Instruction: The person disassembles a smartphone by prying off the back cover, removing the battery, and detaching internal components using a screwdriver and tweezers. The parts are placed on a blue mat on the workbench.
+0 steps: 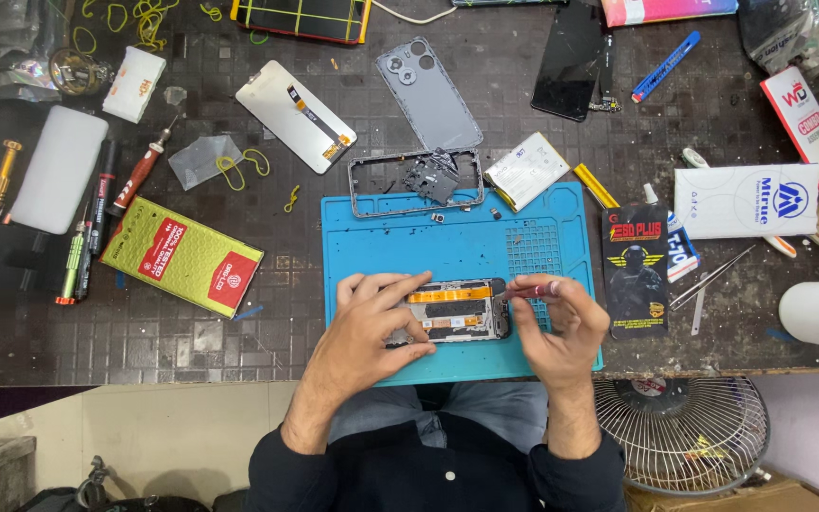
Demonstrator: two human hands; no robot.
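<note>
Phone chassis point(452, 310), opened and showing an orange flex strip, lies on our blue work mat point(400, 237), long axis running left to right. Our left hand point(372, 327) presses down on its left end, fingers spread. Our right hand point(561, 327) pinches a red-handled screwdriver point(526, 292), whose tip points left at the chassis's right end.

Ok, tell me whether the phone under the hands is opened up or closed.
Opened up: the phone lies on the blue mat with orange ribbon and inner parts exposed.
</note>
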